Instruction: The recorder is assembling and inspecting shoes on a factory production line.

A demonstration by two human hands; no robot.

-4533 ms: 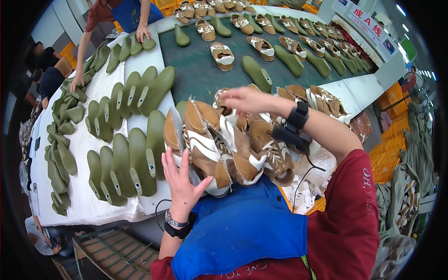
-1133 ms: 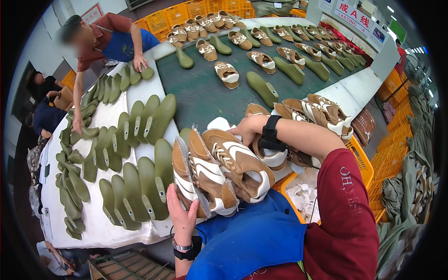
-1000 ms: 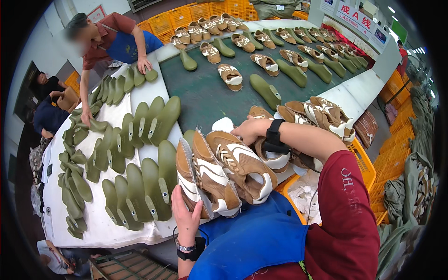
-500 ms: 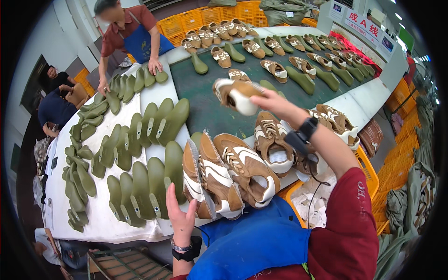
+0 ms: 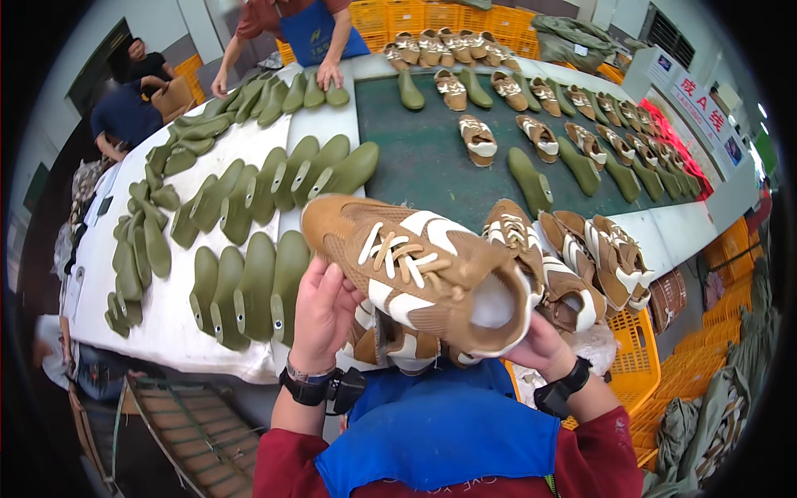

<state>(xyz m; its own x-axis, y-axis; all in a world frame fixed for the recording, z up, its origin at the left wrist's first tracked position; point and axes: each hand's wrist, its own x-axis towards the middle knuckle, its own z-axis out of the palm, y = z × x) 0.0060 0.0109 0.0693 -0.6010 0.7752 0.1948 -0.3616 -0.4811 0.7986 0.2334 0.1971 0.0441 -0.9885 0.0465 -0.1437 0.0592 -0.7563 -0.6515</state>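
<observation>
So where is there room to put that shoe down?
The green belt is bare between the green lasts and the lone shoe. The white table is crowded with lasts. Both hands hold the tan shoe.

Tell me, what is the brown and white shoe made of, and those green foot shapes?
The brown and white laced shoe upper looks like soft matte suede with smooth white panels, probably leather or synthetic. The olive-green foot-shaped forms look like hard moulded plastic: smooth, faintly shiny, with small round holes.
</observation>
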